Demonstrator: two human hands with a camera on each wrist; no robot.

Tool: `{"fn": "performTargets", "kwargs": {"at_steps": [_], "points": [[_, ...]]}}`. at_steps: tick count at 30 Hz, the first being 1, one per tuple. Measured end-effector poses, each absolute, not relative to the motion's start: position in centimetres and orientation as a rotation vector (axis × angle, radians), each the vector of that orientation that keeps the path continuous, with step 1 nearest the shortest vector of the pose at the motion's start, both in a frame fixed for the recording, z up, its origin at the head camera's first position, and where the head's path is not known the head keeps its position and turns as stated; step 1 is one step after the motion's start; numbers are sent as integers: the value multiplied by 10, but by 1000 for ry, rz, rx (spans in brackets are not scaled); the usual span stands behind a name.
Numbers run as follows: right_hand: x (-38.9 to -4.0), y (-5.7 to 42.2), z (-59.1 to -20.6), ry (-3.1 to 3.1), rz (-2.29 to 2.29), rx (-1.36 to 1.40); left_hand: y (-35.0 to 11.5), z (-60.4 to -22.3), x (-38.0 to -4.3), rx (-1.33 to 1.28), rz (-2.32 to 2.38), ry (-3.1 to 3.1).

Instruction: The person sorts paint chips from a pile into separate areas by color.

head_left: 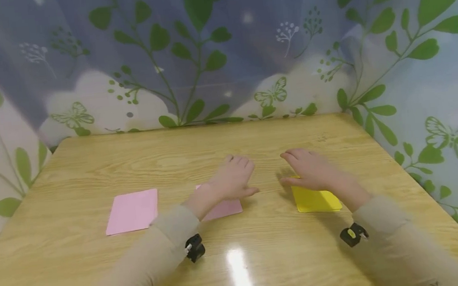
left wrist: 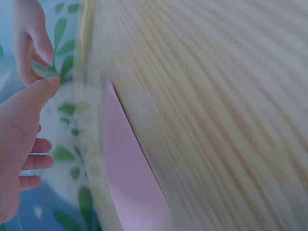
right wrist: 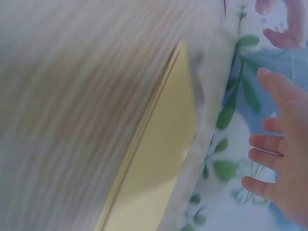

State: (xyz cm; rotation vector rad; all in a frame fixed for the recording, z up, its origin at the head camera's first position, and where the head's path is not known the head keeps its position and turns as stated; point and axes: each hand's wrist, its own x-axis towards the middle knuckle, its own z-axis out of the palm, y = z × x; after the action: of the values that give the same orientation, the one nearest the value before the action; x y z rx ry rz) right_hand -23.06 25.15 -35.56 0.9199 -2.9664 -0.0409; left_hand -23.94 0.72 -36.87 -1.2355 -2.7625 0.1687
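My left hand (head_left: 234, 177) hovers over a square pink paper pad (head_left: 223, 209) near the middle of the table, hiding part of it. Its fingers are loosely bent and hold nothing; the left wrist view shows the thumb apart from them. Opposite it, my right hand (head_left: 311, 171) is above a yellow square paper pad (head_left: 317, 199), covering its far edge. The right wrist view shows that hand's fingers (right wrist: 267, 144) spread and empty over the yellow stack. A second pink square (head_left: 133, 212) lies flat to the left, away from both hands.
All the squares lie on a wood-grain table (head_left: 164, 153). A curtain (head_left: 238, 60) with green leaves and butterflies hangs behind the table and along its sides. Each wrist wears a small black camera (head_left: 195, 248). Light glares on the near tabletop.
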Motion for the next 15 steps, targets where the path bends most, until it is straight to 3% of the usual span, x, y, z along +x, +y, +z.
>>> {"fn": "performTargets", "kwargs": {"at_steps": [8,15], "points": [[-237,200,-354,-2936,23,1099,-65,-375,-229,-1066,81,-2940],[-237,158,-364,-2919,85,1327,-98,-381,-213,-997,6,-3067]]}}
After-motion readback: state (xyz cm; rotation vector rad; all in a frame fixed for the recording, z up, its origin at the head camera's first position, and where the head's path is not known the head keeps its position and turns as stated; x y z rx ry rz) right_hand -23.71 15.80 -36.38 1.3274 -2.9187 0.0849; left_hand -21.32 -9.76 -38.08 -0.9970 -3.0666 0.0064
